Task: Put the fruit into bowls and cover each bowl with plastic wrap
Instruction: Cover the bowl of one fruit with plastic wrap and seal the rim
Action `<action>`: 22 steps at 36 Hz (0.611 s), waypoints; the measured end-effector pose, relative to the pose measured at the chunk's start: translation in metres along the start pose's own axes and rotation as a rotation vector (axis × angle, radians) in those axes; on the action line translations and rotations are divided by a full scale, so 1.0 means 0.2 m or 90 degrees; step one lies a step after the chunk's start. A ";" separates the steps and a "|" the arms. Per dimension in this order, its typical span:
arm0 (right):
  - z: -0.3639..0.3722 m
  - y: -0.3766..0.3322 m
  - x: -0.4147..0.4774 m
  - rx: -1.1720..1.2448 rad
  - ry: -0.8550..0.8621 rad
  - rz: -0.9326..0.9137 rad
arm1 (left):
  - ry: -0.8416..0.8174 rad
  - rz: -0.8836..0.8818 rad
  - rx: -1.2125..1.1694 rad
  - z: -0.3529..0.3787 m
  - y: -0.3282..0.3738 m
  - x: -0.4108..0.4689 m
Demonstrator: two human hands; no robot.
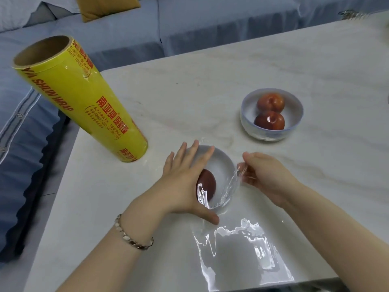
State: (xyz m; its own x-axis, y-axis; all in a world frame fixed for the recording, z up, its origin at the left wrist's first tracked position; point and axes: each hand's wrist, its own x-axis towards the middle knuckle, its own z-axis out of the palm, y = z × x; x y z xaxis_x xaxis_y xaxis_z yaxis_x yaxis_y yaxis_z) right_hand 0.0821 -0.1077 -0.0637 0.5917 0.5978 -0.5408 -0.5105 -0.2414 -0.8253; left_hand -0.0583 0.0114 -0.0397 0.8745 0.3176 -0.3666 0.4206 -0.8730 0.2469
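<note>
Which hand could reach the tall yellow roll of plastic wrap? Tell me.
Probably the left hand: the yellow roll of plastic wrap stands upright just beyond it, with bare table between.

Two red fruits [270, 112] sit in the far white bowl [248, 121]; one [207, 184] sits in the near, film-draped bowl [221, 163].

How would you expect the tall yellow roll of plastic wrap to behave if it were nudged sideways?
The roll of plastic wrap stands on end, tall against a narrow base, so it would probably tip. Once down, its round shape would likely let it roll. Its hollow cardboard core suggests it is fairly light.
</note>
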 end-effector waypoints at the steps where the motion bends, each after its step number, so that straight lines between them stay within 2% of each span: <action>1: 0.01 -0.01 -0.01 -0.025 0.022 -0.047 | 0.008 -0.008 -0.001 0.01 0.01 0.00; 7: 0.12 -0.04 -0.03 -0.115 0.126 -0.190 | 0.069 -0.037 -0.033 0.04 0.01 -0.01; 22: -0.04 0.08 0.06 -0.158 0.210 -0.189 | 0.068 -0.087 -0.026 0.04 0.03 0.00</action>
State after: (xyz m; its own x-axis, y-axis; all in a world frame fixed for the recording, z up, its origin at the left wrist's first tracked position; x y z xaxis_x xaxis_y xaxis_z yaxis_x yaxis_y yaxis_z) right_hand 0.0868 -0.1105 -0.0848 0.8744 0.4051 -0.2670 -0.1510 -0.2956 -0.9433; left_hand -0.0588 0.0031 -0.0454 0.8282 0.4718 -0.3026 0.5450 -0.8039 0.2383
